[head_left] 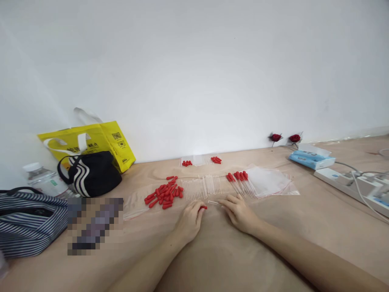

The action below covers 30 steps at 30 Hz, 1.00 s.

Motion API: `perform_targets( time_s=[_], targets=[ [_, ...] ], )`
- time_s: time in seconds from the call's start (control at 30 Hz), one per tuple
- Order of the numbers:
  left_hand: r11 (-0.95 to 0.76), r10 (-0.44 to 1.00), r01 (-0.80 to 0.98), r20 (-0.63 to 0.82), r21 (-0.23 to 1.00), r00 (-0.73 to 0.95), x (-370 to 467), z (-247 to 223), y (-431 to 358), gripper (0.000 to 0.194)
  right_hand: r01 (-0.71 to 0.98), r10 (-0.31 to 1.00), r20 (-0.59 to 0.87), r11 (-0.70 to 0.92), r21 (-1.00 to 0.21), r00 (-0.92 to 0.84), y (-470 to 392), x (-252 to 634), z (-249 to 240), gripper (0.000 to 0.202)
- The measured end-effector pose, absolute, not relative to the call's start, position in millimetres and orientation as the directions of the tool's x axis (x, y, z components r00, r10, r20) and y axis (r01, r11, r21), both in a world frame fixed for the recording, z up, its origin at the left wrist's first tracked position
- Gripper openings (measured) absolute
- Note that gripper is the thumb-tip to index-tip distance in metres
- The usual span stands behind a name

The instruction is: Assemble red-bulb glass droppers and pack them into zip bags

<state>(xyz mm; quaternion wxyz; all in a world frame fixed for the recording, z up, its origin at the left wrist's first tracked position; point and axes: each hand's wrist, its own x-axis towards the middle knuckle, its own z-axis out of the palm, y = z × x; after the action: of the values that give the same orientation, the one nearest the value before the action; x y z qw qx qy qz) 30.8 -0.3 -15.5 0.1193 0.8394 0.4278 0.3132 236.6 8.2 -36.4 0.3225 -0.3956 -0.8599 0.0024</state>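
Note:
My left hand (189,221) pinches a red rubber dropper bulb (203,207) between thumb and fingers. Across a small gap, my right hand (240,213) grips a thin clear dropper tube (213,202), whose free end points toward the bulb; the two are apart. Beyond the left hand lies a heap of red bulbs (165,194) on a clear plastic bag. Many loose clear tubes (202,187) lie side by side in a row ahead of both hands. Past the right hand, several droppers with red bulbs on their tubes (241,182) rest next to one another.
Clear zip bags (269,182) lie to the right, near a blue tissue pack (311,159) and a power strip (352,186) with cables. More red bulbs (216,160) sit by the wall. On the left are a yellow bag (124,140), a black pouch (103,174) and a striped bag (33,223).

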Motion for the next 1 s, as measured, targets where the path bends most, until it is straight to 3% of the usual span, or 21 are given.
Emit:
perform_targets(
  time_s=[0.23,0.57,0.73,1.0],
  targets=[
    [-0.545,0.838,0.670,0.351,0.504,0.419,31,-14,-2,0.018,0.667,0.689,0.521,0.694,-0.272,-0.504,3,232,-29,0.025],
    [-0.438,0.898,0.597,0.290,0.672,0.331,27,-16,3,0.018,0.624,0.702,0.506,0.698,-0.351,-0.501,-5,223,-33,0.025],
    [-0.478,0.879,0.625,0.336,0.618,0.339,27,-15,2,0.020,0.581,0.680,0.511,0.726,-0.367,-0.526,-6,222,-32,0.022],
    [-0.712,0.702,0.556,0.450,0.428,0.552,29,-9,-5,0.021,0.547,0.545,0.567,0.816,-0.188,-0.617,3,235,-27,0.025]
  ],
)
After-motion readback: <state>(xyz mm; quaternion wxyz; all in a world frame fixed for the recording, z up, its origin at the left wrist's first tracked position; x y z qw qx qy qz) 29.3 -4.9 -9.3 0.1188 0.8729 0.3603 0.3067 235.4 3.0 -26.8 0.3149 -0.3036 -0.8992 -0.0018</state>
